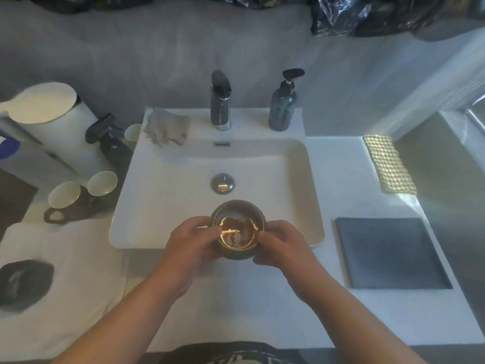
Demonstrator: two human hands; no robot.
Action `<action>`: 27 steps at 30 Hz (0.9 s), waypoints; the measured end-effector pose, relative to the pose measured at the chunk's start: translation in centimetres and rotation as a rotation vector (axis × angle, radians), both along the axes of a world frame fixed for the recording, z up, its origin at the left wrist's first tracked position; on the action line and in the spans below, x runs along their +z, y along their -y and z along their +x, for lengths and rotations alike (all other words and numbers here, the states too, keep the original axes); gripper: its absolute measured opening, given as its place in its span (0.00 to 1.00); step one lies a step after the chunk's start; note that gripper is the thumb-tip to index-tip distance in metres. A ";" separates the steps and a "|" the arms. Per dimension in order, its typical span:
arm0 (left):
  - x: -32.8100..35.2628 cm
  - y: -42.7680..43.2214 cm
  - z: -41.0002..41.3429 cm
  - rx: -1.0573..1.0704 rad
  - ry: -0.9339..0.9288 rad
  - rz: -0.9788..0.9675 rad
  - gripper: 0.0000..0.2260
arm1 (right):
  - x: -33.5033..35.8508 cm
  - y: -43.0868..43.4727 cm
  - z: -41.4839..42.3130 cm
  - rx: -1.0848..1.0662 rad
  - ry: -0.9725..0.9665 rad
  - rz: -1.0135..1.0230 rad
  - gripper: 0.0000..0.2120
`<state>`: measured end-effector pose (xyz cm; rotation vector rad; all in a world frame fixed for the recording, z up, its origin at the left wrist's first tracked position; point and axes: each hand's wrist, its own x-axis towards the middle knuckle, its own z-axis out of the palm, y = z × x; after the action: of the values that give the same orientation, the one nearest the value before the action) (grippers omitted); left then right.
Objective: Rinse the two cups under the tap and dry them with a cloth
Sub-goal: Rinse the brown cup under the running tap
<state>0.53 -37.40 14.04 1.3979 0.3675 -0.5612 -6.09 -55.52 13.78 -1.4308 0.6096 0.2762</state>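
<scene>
Left hand (191,240) curls round the left wall of a dark round cup (237,232), liquid glinting inside; right hand (283,245) grips its right wall, above the front rim of the white ceramic sink (170,206). Crumpled grey cloth (166,130) lies left of the chrome tap (221,101).

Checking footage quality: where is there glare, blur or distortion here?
Head view: strong glare inside the cup; head view: sunlight streaks across the right of the counter; head view: everything slightly soft, edges bent by the wide-angle lens.
</scene>
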 end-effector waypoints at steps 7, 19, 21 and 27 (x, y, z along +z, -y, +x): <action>-0.5 -1.2 6.1 0.047 0.054 0.040 0.06 | 2.2 1.0 7.6 0.122 0.046 -0.376 0.19; -2.7 -0.5 16.2 0.100 0.049 0.039 0.03 | 7.2 2.1 24.7 0.509 0.548 -1.251 0.25; -2.8 -0.1 17.3 0.106 0.048 0.020 0.03 | 7.2 2.5 26.4 0.531 0.579 -1.283 0.23; -3.3 1.0 19.1 0.075 0.059 -0.005 0.03 | 7.2 3.4 27.9 0.459 0.652 -1.304 0.17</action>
<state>19.64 -38.42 10.70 1.3873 0.3695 -0.4583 21.78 -58.92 20.97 -2.7458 -0.1981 -0.3262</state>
